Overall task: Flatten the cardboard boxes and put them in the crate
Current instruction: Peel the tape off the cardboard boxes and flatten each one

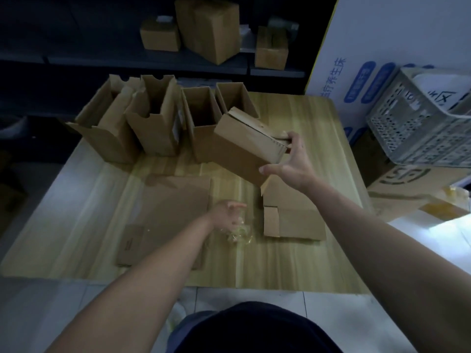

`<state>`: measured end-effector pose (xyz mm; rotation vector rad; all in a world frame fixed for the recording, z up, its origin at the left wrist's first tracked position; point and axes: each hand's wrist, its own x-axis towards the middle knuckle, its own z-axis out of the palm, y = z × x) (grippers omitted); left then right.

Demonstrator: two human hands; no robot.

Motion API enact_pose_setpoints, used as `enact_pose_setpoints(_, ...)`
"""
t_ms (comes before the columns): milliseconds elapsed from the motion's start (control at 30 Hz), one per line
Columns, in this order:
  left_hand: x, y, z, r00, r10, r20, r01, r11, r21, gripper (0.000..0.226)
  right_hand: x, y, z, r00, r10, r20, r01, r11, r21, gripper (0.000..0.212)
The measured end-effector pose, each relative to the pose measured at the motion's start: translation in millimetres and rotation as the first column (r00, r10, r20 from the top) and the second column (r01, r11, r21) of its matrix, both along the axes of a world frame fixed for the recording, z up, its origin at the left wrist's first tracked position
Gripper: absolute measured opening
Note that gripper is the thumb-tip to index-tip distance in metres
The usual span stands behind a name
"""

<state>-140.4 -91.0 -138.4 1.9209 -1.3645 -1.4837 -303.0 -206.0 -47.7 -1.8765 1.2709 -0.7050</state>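
On the wooden table, right of centre, the right hand grips a closed cardboard box. The thumb is on its near side, the fingers are curled over the top end, and the box is tilted and lifted clear of the surface. The left hand is blurred, with fingers loose and apart and nothing held. It hovers just above a wad of clear tape; I cannot tell if it touches.

Two flattened pieces lie on the table: a left flat sheet under the left forearm and a right flat sheet below the held box.

Four open boxes stand upright in a row at the far edge: a torn one, a second with ragged flaps, a third and a fourth, partly behind the held box.

The grey perforated crate sits off the table's right side, on top of a big printed carton, with something white inside it.

Behind, a dark shelf carries three more brown shelf boxes.
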Motion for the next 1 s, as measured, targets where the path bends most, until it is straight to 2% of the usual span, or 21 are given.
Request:
enact_pose_setpoints(33,7.1,0.0,4.9,0.98,0.171,-0.103,-0.175,0.984,-0.026,0.036,2.6,-0.9,-1.2,1.0,0.025,-0.004,-0.025,1.0,0.002,0.1)
enact_pose_setpoints(67,14.2,0.0,11.6,0.895,0.394,-0.209,-0.406,0.914,-0.019,0.026,6.0,-1.5,-2.1,0.999,0.048,-0.009,-0.048,0.999,0.007,0.098)
enact_pose_setpoints(133,31.0,0.6,28.3,0.608,0.733,-0.306,-0.773,0.635,-0.015,0.013,15.6,-1.2,-3.5,0.994,0.103,-0.037,-0.102,0.995,0.019,0.099)
enact_pose_setpoints(167,39.7,-0.5,35.9,0.508,0.805,-0.306,-0.854,0.517,-0.059,0.013,20.8,-0.6,-4.2,0.988,0.135,-0.068,-0.134,0.991,0.019,0.101)
enact_pose_setpoints(200,48.5,-2.0,44.4,0.448,0.839,-0.31,-0.893,0.434,-0.117,0.015,25.8,0.1,-4.8,0.98,0.171,-0.102,-0.17,0.985,0.013,0.102)
enact_pose_setpoints(267,67.5,-0.7,62.9,0.377,0.859,-0.347,-0.924,0.324,-0.201,0.025,42.9,4.9,-6.1,0.948,0.267,-0.172,-0.273,0.962,-0.007,0.104)
enact_pose_setpoints(333,82.2,0.5,77.6,0.388,0.857,-0.339,-0.919,0.333,-0.21,0.029,63.2,11.6,-8.8,0.92,0.326,-0.219,-0.339,0.94,-0.026,0.106)
enact_pose_setpoints(400,92.8,4.4,84.4,0.415,0.866,-0.279,-0.906,0.366,-0.213,0.02,84.4,19.0,-12.5,0.908,0.36,-0.215,-0.373,0.928,-0.022,0.106)
enact_pose_setpoints(467,103.1,10.4,84.0,0.38,0.895,-0.235,-0.913,0.321,-0.253,0.011,102.9,24.7,-17.3,0.896,0.395,-0.202,-0.4,0.916,0.016,0.106)
enact_pose_setpoints(567,117.6,25.0,80.2,0.329,0.914,-0.236,-0.925,0.26,-0.278,0.01,125.3,29.6,-26.1,0.871,0.457,-0.183,-0.441,0.889,0.12,0.107)
enact_pose_setpoints(667,132.5,38.6,76.8,0.267,0.9,-0.343,-0.964,0.247,-0.102,0.022,137.4,33.0,-36.3,0.872,0.476,-0.109,-0.432,0.856,0.282,0.098)
enact_pose_setpoints(767,145.4,46.6,69.6,0.254,0.91,-0.328,-0.965,0.263,-0.017,0.017,147.4,36.9,-43.0,0.888,0.453,-0.08,-0.401,0.847,0.349,0.08)
enact_pose_setpoints(867,155.8,49.1,67.1,0.296,0.903,-0.31,-0.951,0.311,-0.002,0.004,159.7,36.5,-38.5,0.921,0.39,-0.007,-0.344,0.819,0.459,0.067)
enact_pose_setpoints(900,159.0,48.7,67.3,0.324,0.89,-0.321,-0.939,0.344,0.003,0.007,163.6,35.4,-36.5,0.919,0.391,-0.048,-0.333,0.836,0.437,0.067)
enact_pose_setpoints(1000,166.5,46.2,68.7,0.416,0.836,-0.359,-0.893,0.449,0.012,0.034,174.3,32.8,-33.5,0.892,0.389,-0.23,-0.312,0.898,0.31,0.067)
